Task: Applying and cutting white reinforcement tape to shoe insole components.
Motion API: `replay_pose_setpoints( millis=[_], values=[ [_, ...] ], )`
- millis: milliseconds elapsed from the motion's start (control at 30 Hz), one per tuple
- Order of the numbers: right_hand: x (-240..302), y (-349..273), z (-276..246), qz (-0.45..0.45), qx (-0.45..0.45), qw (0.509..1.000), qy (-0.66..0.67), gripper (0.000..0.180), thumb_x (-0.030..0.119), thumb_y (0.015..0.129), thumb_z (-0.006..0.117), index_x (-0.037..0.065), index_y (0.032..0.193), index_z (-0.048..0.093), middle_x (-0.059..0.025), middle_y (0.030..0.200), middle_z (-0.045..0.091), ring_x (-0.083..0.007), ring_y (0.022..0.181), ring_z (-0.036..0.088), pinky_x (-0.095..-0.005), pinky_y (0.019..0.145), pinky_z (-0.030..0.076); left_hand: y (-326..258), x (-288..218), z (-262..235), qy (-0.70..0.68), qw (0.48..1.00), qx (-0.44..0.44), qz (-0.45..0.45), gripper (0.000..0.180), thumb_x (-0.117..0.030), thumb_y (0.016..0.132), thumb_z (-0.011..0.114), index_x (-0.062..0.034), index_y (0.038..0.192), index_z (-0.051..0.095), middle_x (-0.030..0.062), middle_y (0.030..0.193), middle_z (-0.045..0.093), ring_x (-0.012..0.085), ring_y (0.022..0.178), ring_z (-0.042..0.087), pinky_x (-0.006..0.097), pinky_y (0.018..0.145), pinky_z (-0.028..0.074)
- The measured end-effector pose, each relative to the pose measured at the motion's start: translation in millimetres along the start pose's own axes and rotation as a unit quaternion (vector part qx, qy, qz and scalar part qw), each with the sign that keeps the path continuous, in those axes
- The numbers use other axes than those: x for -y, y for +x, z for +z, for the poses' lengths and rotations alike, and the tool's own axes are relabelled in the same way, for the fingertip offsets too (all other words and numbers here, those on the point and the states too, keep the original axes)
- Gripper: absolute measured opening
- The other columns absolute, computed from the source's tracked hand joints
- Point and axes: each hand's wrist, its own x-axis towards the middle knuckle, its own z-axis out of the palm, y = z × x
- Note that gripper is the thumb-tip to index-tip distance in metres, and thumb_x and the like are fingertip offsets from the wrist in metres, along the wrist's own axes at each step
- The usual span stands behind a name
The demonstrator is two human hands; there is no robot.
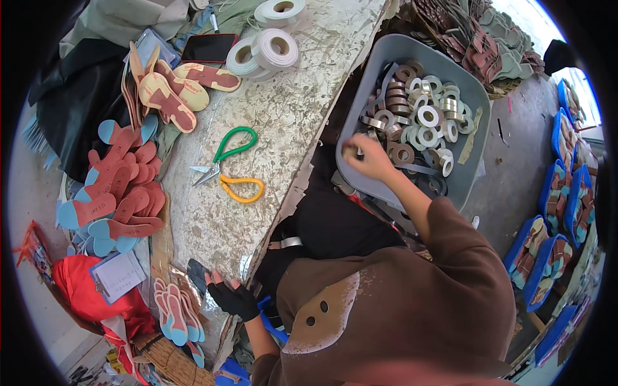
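My left hand point(235, 300), in a black fingerless glove, rests at the worktable's near edge with its bare fingertips apart. It lies beside a small dark grey flat piece point(197, 273); whether it touches it I cannot tell. My right hand point(372, 161) is at the near left wall of a grey plastic bin point(477, 168), its fingers curled around something small and brownish, mostly hidden. Inside the bin are many tape rolls point(427, 116) in white, brown and metallic tones. On the table point(290, 116) lie scissors point(217, 168), spread, with one green and one yellow handle.
White tape rolls point(278, 49) and a dark-screened phone point(209, 48) sit at the table's far end. Insoles point(119, 186) in pink and blue pile along its left side, near a clipboard point(120, 276). Blue crates point(547, 264) of shoe parts stand on the floor at right.
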Motion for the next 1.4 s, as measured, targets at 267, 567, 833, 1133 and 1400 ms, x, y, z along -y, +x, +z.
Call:
replay_pose_setpoints(
  millis=[267,567,833,1133,1400],
  values=[
    [-4.0,-176.5,-82.9,0.125,0.414,0.863,-0.261,0.016,0.024,0.081,0.061,0.009,0.081,0.064,-0.0123,0.079,0.061,-0.0348,0.078,0.062,-0.0458,0.070,0.051,0.0,-0.4,-2.2,0.002,1.000,-0.024,-0.004,0.052,-0.038,0.099,0.045,0.0023,0.129,0.056,0.0273,0.133,0.052,0.0434,0.120,0.053,0.049,0.102,0.041],
    [89.1,-26.3,-98.0,-0.173,0.079,0.963,-0.191,0.010,0.017,0.082,0.064,0.008,0.086,0.063,-0.0092,0.088,0.060,-0.0302,0.084,0.060,-0.0411,0.071,0.049,-1.4,-0.3,-5.3,-0.025,0.998,-0.062,-0.001,0.051,-0.038,0.098,0.046,0.0014,0.129,0.056,0.0261,0.133,0.053,0.0432,0.119,0.054,0.049,0.101,0.042],
    [140.5,195.1,-44.5,-0.270,-0.283,0.905,-0.167,0.030,0.027,0.081,0.074,0.008,0.104,0.065,-0.0091,0.091,0.068,-0.0306,0.086,0.062,-0.0411,0.085,0.046,7.6,-18.3,-29.8,-0.103,0.988,-0.112,-0.013,0.052,-0.036,0.097,0.051,0.0006,0.134,0.051,0.0256,0.137,0.050,0.0419,0.123,0.050,0.050,0.103,0.039],
    [192.9,104.2,-35.2,-0.154,-0.096,0.969,0.169,0.057,0.019,0.073,0.083,0.007,0.122,0.058,-0.0079,0.098,0.071,-0.0153,0.090,0.066,-0.0301,0.084,0.049,29.6,-77.1,-53.4,-0.453,0.877,0.150,0.047,0.054,-0.026,0.090,0.064,0.0002,0.135,0.050,0.0165,0.124,0.059,0.0265,0.115,0.055,0.038,0.098,0.042],
    [244.7,-15.4,13.5,-0.120,0.018,0.937,0.328,0.032,0.010,0.087,0.071,-0.001,0.117,0.066,-0.0098,0.102,0.070,-0.0146,0.093,0.063,-0.0299,0.088,0.048,90.5,-166.5,-33.8,-0.740,0.660,0.041,-0.123,0.074,-0.014,0.088,0.069,-0.0038,0.150,0.028,0.0117,0.120,0.062,0.0173,0.103,0.061,0.029,0.089,0.049]
  ],
)
